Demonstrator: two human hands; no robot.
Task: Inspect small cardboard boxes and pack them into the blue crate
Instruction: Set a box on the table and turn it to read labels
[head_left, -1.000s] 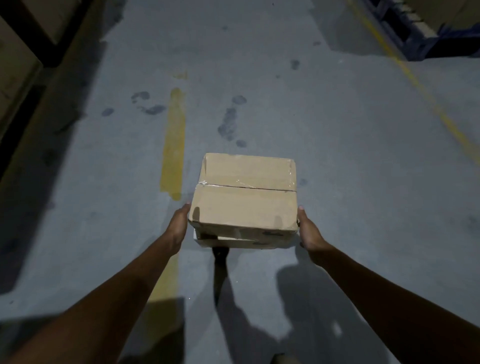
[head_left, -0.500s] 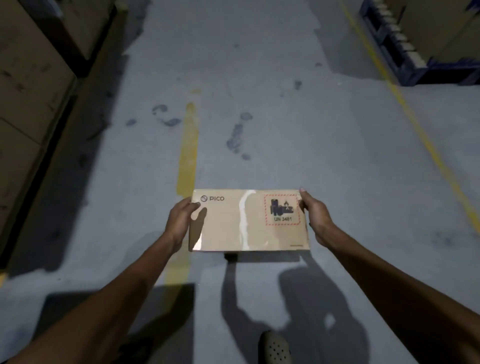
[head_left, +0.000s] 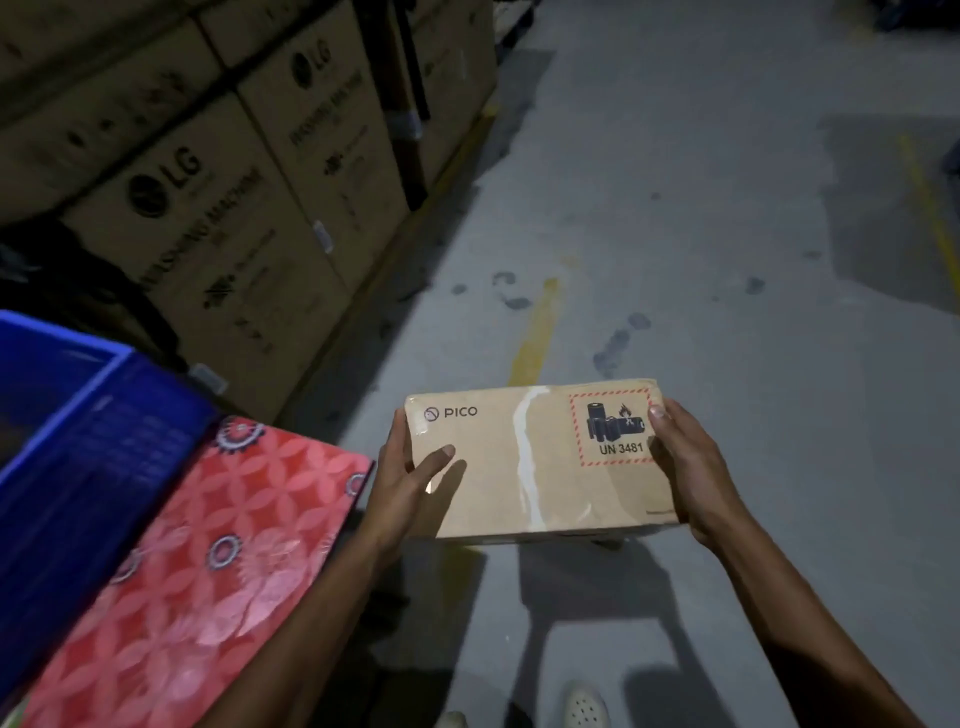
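Small cardboard box (head_left: 540, 462) rigid, probably light, tape-slick; left hand (head_left: 402, 488), right hand (head_left: 688, 467) fingers clamp short ends; blue crate (head_left: 78, 415) beside.

Tape-glossed cardboard box (head_left: 540, 462); matt concrete floor (head_left: 727, 260)

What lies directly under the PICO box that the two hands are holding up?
Under the PICO box, held by the left hand and right hand, lies grey concrete floor with the box's shadow and a yellow line. The box's underside is hidden.
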